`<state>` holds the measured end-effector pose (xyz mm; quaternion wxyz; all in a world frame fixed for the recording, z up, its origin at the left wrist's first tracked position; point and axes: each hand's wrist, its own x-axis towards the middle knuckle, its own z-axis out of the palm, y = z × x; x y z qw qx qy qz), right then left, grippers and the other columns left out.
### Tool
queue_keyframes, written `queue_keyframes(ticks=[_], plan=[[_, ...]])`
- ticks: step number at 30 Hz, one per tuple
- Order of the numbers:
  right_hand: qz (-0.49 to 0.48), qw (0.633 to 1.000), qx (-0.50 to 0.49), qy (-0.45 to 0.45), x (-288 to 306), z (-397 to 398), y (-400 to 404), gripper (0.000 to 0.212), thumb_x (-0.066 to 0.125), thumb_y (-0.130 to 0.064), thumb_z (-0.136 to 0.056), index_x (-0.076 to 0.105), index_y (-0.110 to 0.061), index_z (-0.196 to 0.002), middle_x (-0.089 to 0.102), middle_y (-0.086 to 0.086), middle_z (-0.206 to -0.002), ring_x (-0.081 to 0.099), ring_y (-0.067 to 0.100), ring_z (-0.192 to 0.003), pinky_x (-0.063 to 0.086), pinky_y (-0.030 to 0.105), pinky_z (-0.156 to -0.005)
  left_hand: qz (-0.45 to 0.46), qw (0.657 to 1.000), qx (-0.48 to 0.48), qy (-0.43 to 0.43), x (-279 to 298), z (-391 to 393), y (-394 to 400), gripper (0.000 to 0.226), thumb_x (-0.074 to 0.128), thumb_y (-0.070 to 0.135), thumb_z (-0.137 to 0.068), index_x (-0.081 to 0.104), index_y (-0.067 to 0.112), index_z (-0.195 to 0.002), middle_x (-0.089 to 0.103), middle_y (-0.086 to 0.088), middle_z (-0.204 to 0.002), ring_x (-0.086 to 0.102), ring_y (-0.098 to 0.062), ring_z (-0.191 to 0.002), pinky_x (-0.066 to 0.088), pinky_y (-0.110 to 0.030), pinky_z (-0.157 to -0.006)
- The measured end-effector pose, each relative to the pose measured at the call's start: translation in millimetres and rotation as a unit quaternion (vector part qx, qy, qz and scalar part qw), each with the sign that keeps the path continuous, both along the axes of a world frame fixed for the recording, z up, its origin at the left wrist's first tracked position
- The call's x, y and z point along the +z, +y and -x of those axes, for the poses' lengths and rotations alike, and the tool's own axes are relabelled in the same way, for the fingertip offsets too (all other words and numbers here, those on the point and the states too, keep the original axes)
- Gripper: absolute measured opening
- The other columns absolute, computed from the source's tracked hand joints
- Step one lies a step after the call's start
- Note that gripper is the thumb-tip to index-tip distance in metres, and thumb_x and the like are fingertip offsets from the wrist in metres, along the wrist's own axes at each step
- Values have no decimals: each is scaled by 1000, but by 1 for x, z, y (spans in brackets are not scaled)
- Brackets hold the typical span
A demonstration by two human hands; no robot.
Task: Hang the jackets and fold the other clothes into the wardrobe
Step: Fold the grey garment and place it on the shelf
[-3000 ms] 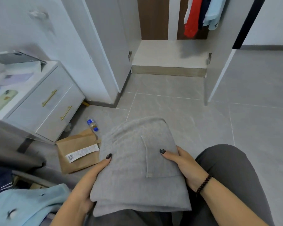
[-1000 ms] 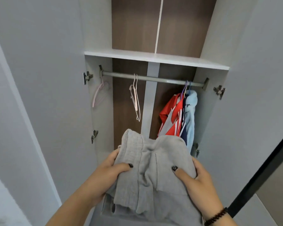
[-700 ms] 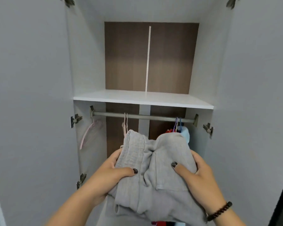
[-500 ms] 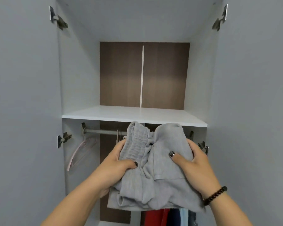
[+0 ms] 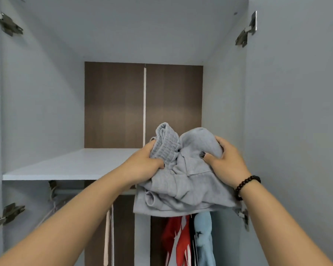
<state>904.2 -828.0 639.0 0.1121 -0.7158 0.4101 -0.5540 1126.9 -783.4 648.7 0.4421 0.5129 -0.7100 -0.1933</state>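
The fingers (image 5: 210, 157) of both hands are curled tight around a bundle of folded grey clothes (image 5: 183, 181). The left hand (image 5: 144, 164) grips the ribbed band on the bundle's left side. The right hand (image 5: 229, 160) holds the right side, with its thumb pressed on top of the cloth. The bundle is up in the air in front of the wardrobe (image 5: 296, 112), at the front edge of the white shelf (image 5: 69, 167), over toward the right. Its far part is about level with the shelf top, but I cannot tell if it touches the shelf.

The wardrobe is big and grey, with both doors open and a brown wood back panel (image 5: 113, 104). Under the shelf is a metal rail (image 5: 69, 191), partly hidden by the left arm. A red jacket (image 5: 178, 240) and a light blue jacket (image 5: 203, 239) hang below the bundle, side by side. A pale hanger (image 5: 109, 233) hangs further left. Metal hinges (image 5: 245, 33) sit on the wardrobe sides. A dark bead bracelet (image 5: 246, 186) is on the right wrist.
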Motion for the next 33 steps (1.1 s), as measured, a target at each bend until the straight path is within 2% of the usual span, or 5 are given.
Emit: queue_keyframes(ticks=[9,14,19,23,33], plan=[[6,992,-117,-43,54,13,-129,51,67,-26,-85,47,-22,-131,59,-2,-119,55,19,-102,43,30,-85,31,987,-61,145,29,1,-158,56,57,13,-89,39,35,-138,63,19,-121,60,-4,-112,50,-23,-86],[-206,916,-247,240,15,8,-187,55,56,-19,-89,37,-16,-140,35,17,-142,44,36,-126,39,38,-101,-142,983,16,119,-22,3,-216,30,57,30,-94,50,6,-111,64,-7,-99,60,-18,-83,51,-21,-65],[-186,904,-227,310,-16,-6,-194,31,34,-25,-98,61,-21,-113,51,14,-133,49,33,-119,41,34,-98,-99,993,-27,61,-28,-1,-238,35,48,36,-98,57,12,-122,66,-6,-116,62,-21,-104,50,-35,-92],[-177,893,-269,316,-28,-3,-187,28,31,-31,-96,43,-25,-72,55,15,-118,52,31,-99,45,38,-92,-84,996,-27,10,-30,2,-229,47,40,50,-97,53,12,-122,63,0,-110,58,-16,-99,45,-31,-84],[-187,897,-273,291,-28,12,-177,45,32,-36,-97,45,-25,-139,37,1,-151,39,26,-133,32,41,-111,-79,966,-8,-247,-42,15,-215,92,24,70,-91,-21,16,-151,30,-18,-155,41,-34,-133,37,-42,-106]])
